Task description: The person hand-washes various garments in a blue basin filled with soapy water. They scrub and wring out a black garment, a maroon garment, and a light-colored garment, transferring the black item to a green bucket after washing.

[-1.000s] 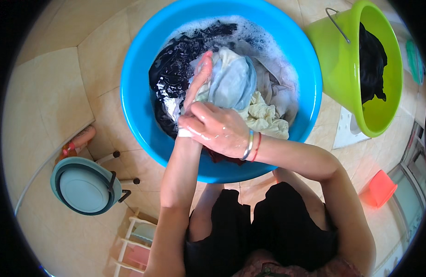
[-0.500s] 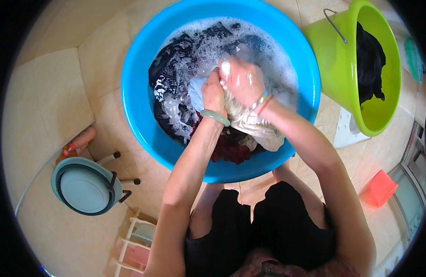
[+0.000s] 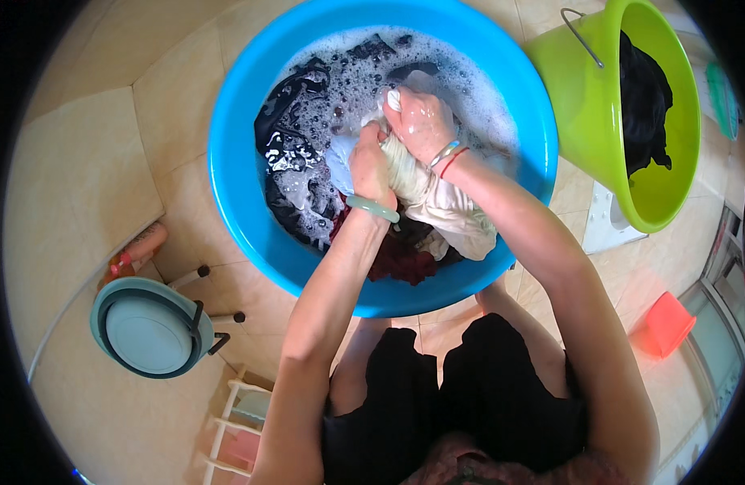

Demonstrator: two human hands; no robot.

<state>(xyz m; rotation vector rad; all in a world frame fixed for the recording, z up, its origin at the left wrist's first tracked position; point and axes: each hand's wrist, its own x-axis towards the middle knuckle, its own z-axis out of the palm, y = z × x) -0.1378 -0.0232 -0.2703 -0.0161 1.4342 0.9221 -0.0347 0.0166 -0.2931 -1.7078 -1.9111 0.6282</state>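
A large blue basin (image 3: 237, 194) holds soapy water and several soaked clothes. Over the suds, my left hand (image 3: 372, 167) and my right hand (image 3: 421, 125) are both closed on a wet cream-white garment (image 3: 433, 202), which bunches between them and trails toward the basin's near right side. Light blue cloth (image 3: 340, 164) lies beside my left hand. Dark clothes (image 3: 284, 113) float along the left side of the water, and dark red cloth (image 3: 401, 260) sits below the cream garment near the front. My left wrist carries a pale green bangle; the right has thin bracelets.
At the right a tilted lime green bucket (image 3: 574, 105) holds black cloth (image 3: 643, 105). A red-orange scoop (image 3: 665, 325) lies on the tiles farther right. To the left are a grey-green folding basin (image 3: 150, 327) and a white rack (image 3: 227, 424).
My hands have stayed close together on the cream garment, the right one shifting slightly left and up. The garment looks more tightly twisted now, and the blur around my right hand is gone.
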